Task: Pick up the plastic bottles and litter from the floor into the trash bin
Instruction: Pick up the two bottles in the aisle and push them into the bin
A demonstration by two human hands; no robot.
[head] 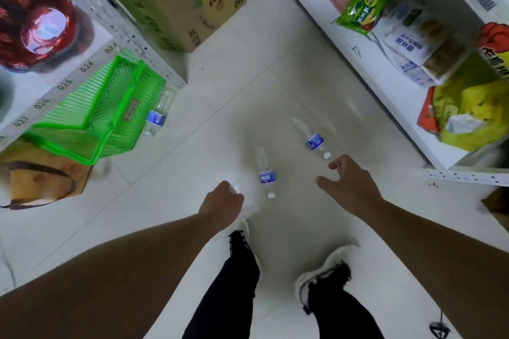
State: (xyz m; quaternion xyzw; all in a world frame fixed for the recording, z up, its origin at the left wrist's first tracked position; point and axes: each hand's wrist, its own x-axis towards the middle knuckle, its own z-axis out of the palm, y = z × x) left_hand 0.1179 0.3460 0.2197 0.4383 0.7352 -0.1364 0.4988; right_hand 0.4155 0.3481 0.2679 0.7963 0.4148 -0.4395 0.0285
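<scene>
Left hand (pixel 223 202) fisted on something pale, unclear what; right hand (pixel 349 187) spread wide, capped bottle (pixel 312 139) just beyond fingertips

Open floor (pixel 234 85) is left around the middle bottle (pixel 265 173); left of it, passage is narrowed by the green basket (pixel 104 113), apparently touching another bottle (pixel 158 114).
</scene>
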